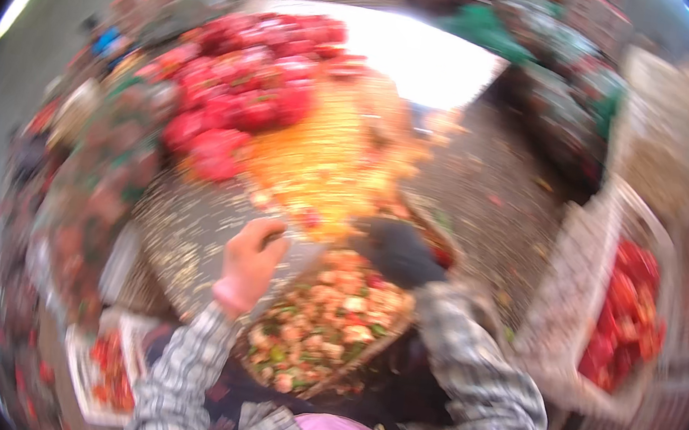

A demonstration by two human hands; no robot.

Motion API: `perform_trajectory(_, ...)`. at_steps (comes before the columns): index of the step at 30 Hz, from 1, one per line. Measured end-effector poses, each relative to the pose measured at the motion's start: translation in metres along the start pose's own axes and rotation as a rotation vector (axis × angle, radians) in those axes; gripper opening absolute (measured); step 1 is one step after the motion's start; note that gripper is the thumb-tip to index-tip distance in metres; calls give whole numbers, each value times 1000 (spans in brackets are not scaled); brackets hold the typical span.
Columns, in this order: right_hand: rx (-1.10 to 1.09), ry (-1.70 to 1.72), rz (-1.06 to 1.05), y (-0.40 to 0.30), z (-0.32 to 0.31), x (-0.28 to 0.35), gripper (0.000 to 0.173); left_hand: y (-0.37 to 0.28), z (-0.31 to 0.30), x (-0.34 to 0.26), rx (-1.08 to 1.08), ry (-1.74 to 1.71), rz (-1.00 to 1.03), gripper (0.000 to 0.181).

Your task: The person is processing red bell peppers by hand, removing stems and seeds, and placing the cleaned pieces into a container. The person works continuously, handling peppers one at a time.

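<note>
My left hand [253,262] hovers over the near edge of a grey tabletop [188,228] strewn with pale seeds. Its fingers are curled, and blur hides whether anything is in them. In a dark glove, my right hand [395,250] is at the far right side of a container [358,368] filled with pale pepper cores [331,323] and green stems. What its fingers hold cannot be seen. Beyond both hands spreads a blurred orange-yellow heap of what look like pepper pieces [314,147]. Red bell peppers [238,79] are piled behind it to the left.
At right stands a white plastic crate [565,306] with red peppers [626,314]. A smaller white crate [83,376] with red pieces is at lower left. Filled net sacks [109,186] line the left; more sacks [558,106] lie far right. Across the table appears a blurred hand [444,124].
</note>
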State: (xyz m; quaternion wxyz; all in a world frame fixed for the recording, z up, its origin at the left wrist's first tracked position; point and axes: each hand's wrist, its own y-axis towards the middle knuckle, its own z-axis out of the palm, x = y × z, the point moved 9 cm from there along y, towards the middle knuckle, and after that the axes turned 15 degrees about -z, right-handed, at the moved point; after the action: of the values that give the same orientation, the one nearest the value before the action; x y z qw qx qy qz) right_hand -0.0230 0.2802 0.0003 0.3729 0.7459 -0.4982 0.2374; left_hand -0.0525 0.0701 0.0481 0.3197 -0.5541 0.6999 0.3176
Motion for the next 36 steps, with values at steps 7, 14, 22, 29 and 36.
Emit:
perform_trajectory(7,62,-34,-59,21,24,39,33,62,-104,47,-509,569,84,55)
perform_trajectory(14,113,-101,-8,30,31,32,37,181,-111,86,-481,225,-460,91)
perform_trajectory(22,51,8,65,37,28,31,40,196,-86,134,-201,-426,-545,67)
perform_trajectory(29,-189,437,32,53,54,30,75,83,-34,52,-119,-299,-191,60)
perform_trajectory(36,-163,705,38,49,68,30,89,38,-23,-16,-109,-181,138,53)
